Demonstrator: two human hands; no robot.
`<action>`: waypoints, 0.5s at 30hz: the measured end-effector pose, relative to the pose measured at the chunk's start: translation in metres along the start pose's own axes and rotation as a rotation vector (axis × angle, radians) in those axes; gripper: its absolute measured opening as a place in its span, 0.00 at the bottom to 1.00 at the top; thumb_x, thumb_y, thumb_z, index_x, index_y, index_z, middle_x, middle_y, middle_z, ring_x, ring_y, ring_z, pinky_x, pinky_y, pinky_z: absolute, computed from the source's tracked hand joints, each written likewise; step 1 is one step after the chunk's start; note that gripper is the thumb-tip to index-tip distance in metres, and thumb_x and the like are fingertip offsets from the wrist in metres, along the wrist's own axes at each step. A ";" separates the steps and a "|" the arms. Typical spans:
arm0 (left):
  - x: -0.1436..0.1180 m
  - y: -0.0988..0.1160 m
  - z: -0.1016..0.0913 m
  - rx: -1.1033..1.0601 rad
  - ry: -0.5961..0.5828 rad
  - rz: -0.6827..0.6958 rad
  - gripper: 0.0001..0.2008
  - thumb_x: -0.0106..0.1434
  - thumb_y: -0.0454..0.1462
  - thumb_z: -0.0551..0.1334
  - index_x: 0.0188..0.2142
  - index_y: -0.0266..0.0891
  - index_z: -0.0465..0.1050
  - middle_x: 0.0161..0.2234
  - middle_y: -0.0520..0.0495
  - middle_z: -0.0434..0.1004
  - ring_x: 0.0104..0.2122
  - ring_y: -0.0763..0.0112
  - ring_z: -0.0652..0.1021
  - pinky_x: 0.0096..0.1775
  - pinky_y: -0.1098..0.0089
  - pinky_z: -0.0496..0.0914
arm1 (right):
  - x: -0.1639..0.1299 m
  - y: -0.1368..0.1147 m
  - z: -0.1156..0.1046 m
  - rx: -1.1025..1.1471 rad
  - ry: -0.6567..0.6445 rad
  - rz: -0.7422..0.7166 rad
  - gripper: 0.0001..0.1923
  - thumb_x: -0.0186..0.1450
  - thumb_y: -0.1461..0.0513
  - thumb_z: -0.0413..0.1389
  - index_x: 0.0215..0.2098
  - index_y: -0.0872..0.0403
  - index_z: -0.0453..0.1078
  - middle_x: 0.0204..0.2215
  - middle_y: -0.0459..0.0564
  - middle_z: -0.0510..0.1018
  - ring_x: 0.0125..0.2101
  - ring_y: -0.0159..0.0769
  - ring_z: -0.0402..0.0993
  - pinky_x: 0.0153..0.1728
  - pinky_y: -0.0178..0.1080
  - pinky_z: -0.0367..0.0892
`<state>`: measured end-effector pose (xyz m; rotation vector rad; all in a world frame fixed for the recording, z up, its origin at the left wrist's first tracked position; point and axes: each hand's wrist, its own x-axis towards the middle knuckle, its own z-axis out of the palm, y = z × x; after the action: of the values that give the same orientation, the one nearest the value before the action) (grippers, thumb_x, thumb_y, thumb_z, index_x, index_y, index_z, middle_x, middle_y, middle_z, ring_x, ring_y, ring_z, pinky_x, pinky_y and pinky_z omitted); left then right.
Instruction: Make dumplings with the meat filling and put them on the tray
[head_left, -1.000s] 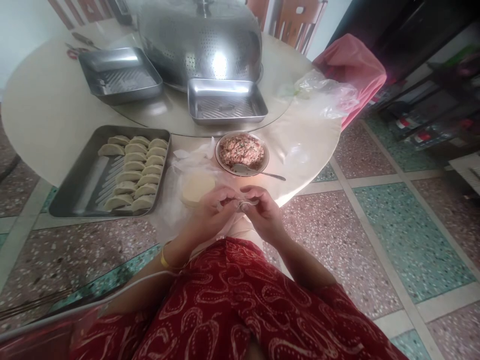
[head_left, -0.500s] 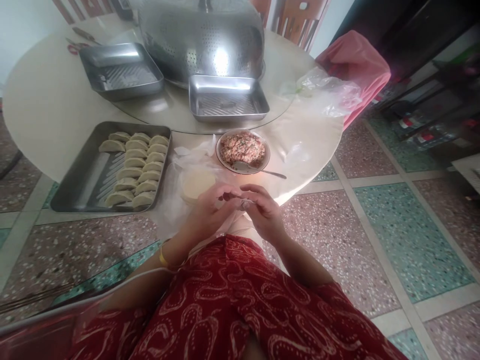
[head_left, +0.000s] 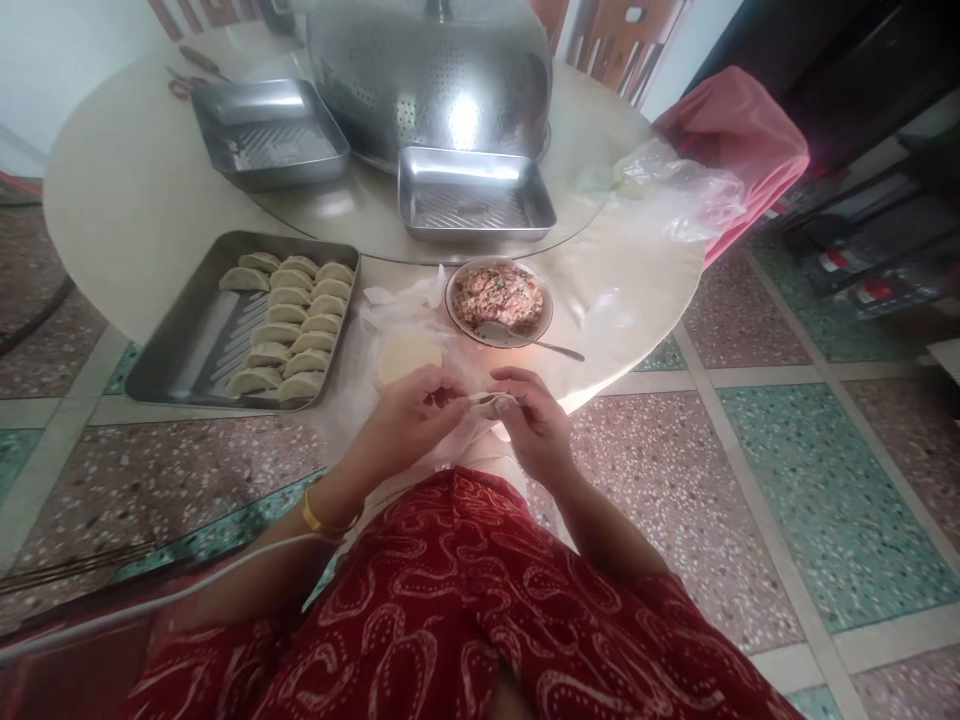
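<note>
Pale dough dumpling [head_left: 484, 400], mostly hidden, is pinched between left hand [head_left: 409, 415] and right hand [head_left: 536, 425]; no writing is legible.

Soft daylight fills the room. A hot glare sits on the metal dome cover [head_left: 431, 85] well beyond the hands, the pale surface [head_left: 127, 200] washes out, and edges bend and smear with wide-lens distortion.
</note>
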<state>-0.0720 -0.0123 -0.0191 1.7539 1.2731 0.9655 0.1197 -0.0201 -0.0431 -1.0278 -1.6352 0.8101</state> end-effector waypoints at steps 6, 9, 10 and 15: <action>0.001 0.002 0.003 -0.003 0.030 0.000 0.08 0.62 0.40 0.59 0.30 0.39 0.72 0.28 0.51 0.74 0.28 0.74 0.72 0.31 0.73 0.66 | 0.000 -0.003 0.000 -0.071 -0.066 -0.024 0.07 0.70 0.59 0.55 0.42 0.49 0.75 0.46 0.52 0.79 0.46 0.37 0.78 0.42 0.41 0.78; 0.002 0.004 0.005 -0.058 0.015 -0.006 0.09 0.62 0.41 0.59 0.30 0.39 0.72 0.27 0.52 0.74 0.27 0.75 0.71 0.30 0.74 0.66 | 0.000 -0.006 0.000 -0.069 -0.118 -0.044 0.07 0.70 0.61 0.55 0.43 0.49 0.75 0.46 0.54 0.78 0.47 0.37 0.78 0.41 0.40 0.79; 0.002 0.003 0.005 -0.076 0.007 -0.012 0.09 0.62 0.41 0.59 0.29 0.38 0.72 0.27 0.52 0.74 0.27 0.74 0.72 0.30 0.73 0.67 | 0.001 -0.006 0.000 -0.070 -0.130 -0.050 0.07 0.70 0.61 0.54 0.43 0.49 0.75 0.46 0.54 0.78 0.47 0.37 0.78 0.40 0.40 0.79; 0.000 -0.002 0.006 -0.204 -0.025 -0.061 0.08 0.63 0.40 0.60 0.30 0.38 0.72 0.27 0.52 0.75 0.28 0.74 0.74 0.32 0.73 0.69 | 0.001 -0.008 0.001 -0.067 -0.168 -0.060 0.07 0.70 0.61 0.54 0.42 0.48 0.75 0.45 0.53 0.78 0.48 0.38 0.78 0.36 0.37 0.79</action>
<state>-0.0670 -0.0127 -0.0235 1.5572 1.1624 0.9982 0.1164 -0.0224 -0.0365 -0.9736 -1.8380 0.8244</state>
